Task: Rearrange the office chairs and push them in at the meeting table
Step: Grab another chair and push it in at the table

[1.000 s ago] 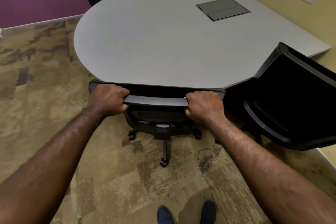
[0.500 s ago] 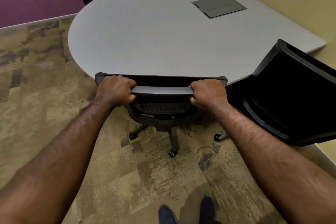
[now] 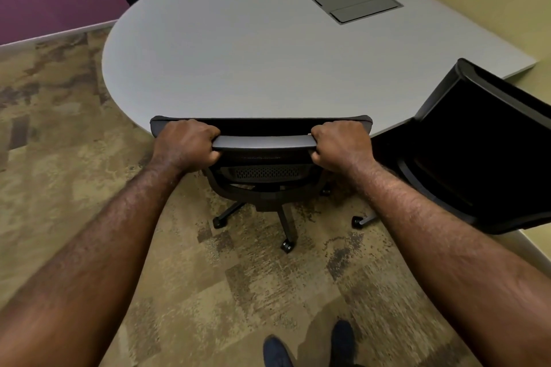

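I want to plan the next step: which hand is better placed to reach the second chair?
Probably the right hand: the second chair stands on its side, angled beside the table; the left hand grips the first chair's far end.

Patterned brown carpet, two black wheeled office chairs standing on it, both at the edge of a grey round-ended table, dark shoes below

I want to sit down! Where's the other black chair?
In the head view, the second black chair stands right of the held chair, by the yellow wall.
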